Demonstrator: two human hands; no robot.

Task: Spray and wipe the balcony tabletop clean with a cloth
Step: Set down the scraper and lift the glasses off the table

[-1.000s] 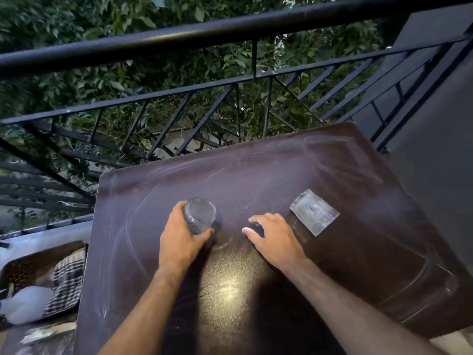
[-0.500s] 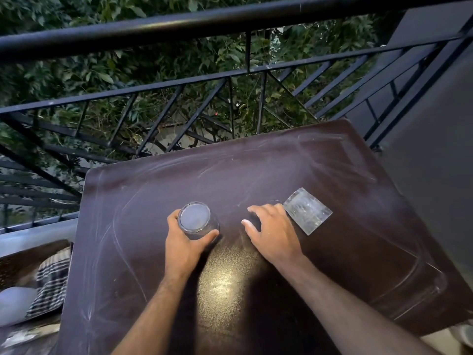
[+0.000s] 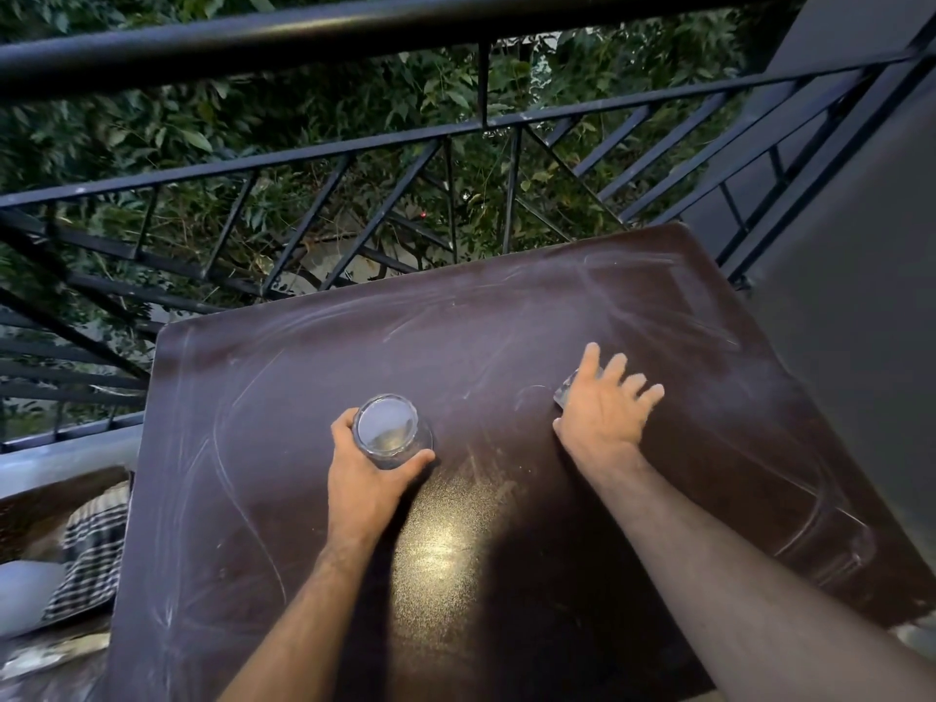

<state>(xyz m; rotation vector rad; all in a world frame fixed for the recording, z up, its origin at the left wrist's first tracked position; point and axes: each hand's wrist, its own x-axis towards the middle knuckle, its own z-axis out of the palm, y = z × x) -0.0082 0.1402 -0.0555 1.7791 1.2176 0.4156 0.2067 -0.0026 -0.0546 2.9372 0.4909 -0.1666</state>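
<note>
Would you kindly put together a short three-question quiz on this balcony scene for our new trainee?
1. True or false: the left hand grips a round glass standing on the table.
2. Which lies under the spread right hand: (a) a checked cloth, (b) a small clear square piece, (c) a spray bottle?
3. What marks cover the tabletop?

Key:
1. True.
2. b.
3. Pale dusty smears and streaks.

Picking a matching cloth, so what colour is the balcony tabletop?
Dark brown tabletop, streaked with pale dusty smears; shown in the head view.
</note>
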